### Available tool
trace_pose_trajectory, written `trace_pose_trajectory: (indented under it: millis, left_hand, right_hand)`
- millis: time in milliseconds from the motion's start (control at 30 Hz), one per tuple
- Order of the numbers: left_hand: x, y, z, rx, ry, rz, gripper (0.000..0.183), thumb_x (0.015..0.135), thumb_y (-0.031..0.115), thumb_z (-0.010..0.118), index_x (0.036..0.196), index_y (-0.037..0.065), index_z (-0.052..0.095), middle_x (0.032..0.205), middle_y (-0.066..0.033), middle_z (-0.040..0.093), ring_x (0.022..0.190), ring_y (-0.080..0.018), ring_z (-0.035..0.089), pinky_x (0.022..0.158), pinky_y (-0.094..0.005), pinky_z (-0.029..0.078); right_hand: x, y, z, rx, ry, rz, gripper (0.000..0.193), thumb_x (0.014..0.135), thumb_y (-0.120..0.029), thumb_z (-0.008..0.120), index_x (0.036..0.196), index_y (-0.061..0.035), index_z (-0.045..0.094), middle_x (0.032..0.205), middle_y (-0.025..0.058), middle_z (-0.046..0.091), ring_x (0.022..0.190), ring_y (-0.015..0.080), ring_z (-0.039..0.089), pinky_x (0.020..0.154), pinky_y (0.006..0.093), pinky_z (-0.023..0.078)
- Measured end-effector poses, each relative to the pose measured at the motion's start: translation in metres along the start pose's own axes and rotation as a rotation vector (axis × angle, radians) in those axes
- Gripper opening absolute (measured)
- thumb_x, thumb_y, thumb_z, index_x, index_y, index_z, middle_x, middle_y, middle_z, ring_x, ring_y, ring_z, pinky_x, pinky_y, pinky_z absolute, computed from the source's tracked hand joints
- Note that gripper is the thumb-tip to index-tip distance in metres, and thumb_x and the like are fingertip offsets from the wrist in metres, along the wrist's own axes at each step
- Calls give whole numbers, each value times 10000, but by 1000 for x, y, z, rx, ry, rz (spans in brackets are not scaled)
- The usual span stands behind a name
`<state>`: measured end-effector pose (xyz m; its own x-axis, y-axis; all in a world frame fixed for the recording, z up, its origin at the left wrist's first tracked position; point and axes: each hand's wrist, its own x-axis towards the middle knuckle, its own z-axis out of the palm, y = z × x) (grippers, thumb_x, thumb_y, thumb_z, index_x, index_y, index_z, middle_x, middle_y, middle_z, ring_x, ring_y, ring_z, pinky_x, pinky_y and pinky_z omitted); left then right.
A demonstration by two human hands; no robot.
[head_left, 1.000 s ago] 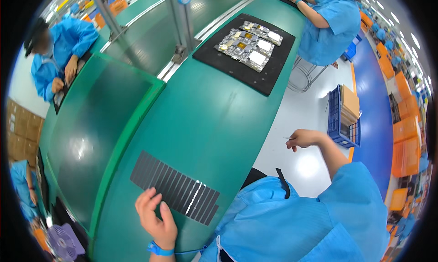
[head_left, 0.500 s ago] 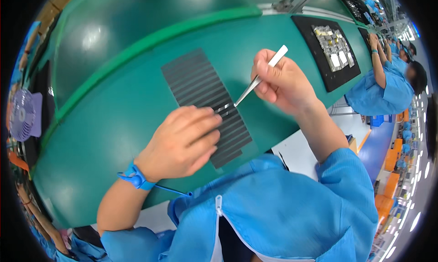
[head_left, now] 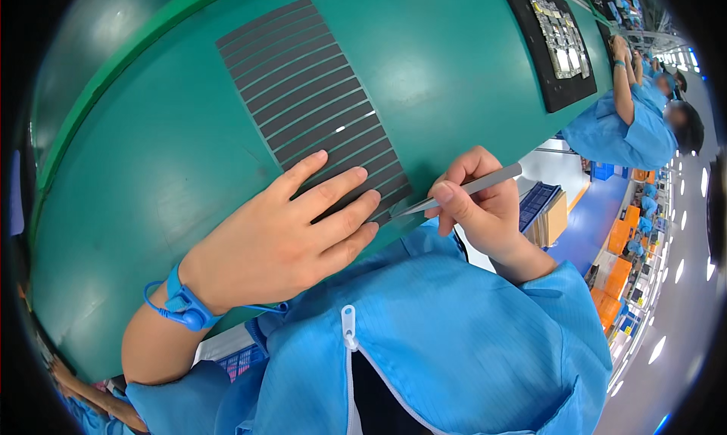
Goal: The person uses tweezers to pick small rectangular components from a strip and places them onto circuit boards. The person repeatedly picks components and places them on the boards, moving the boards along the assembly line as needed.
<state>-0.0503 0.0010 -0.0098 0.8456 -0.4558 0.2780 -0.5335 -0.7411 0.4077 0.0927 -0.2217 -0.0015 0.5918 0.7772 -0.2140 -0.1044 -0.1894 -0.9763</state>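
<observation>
A dark grey sheet (head_left: 291, 68), divided into narrow strips by thin pale lines, lies on the green table. My left hand (head_left: 276, 234) rests flat across its near part with the fingers spread, hiding some of the strips. A blue band with a cord circles that wrist. In my right hand (head_left: 481, 200) is a pair of metal tweezers (head_left: 491, 179), pinched between thumb and fingers. Their tips point left and down to the sheet's near end, by my left fingertips. Whether they grip anything there is too small to tell. Two small white marks (head_left: 341, 129) show mid-sheet.
A black mat (head_left: 556, 102) at the far right bears several silvery packed parts (head_left: 564, 49). The green table (head_left: 424, 64) has a raised green edge strip (head_left: 98, 94) on the left. Beyond the table's right side, a co-worker in blue (head_left: 628, 136) sits near a blue crate (head_left: 536, 204).
Both hands have moved toward the sheet's near end. My left fingers, bunched before, are now spread flat. The tweezers have gone from the sheet's middle edge to its near end and lie flatter.
</observation>
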Motion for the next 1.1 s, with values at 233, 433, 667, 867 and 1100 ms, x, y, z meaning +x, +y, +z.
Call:
trace_pose_trajectory:
  millis: [233, 433, 667, 867, 1100]
  left_hand:
    - [3, 6, -1, 44, -26, -37, 263, 836, 194, 549, 1052, 84, 651, 1184, -105, 585, 1181, -312, 515, 1014, -551, 384]
    - [4, 7, -2, 53, -61, -45, 269, 841, 201, 535, 1052, 83, 651, 1182, -108, 585, 1182, -317, 513, 1016, -554, 381]
    - [4, 7, -1, 52, -52, -46, 271, 841, 198, 534, 1056, 83, 651, 1181, -110, 590, 1185, -320, 513, 1020, -557, 378]
    - [0, 8, -1, 41, -30, -43, 269, 831, 189, 545, 1055, 81, 648, 1176, -111, 591, 1182, -319, 515, 1021, -558, 379]
    - [1, 8, -1, 43, -41, -43, 276, 829, 183, 544, 1067, 81, 641, 1178, -109, 586, 1187, -316, 511, 1021, -555, 380]
  right_hand:
    - [0, 0, -1, -31, 14, -33, 190, 913, -123, 620, 877, -18, 466, 675, 64, 600, 505, 68, 569, 430, 183, 423]
    - [-3, 7, 1, -5, 12, -108, 194, 908, -123, 629, 885, -16, 468, 696, 74, 605, 534, 78, 591, 448, 179, 431]
    - [0, 4, -4, 57, -27, -54, 195, 907, -126, 632, 890, -17, 471, 700, 73, 604, 538, 82, 595, 458, 183, 443]
    - [-1, 4, 0, 19, -38, -73, 199, 909, -135, 631, 892, -17, 471, 702, 74, 601, 542, 80, 593, 461, 181, 443]
    - [-1, 7, -1, 24, -58, -106, 191, 908, -119, 627, 910, -14, 468, 726, 82, 605, 553, 81, 593, 471, 180, 446]
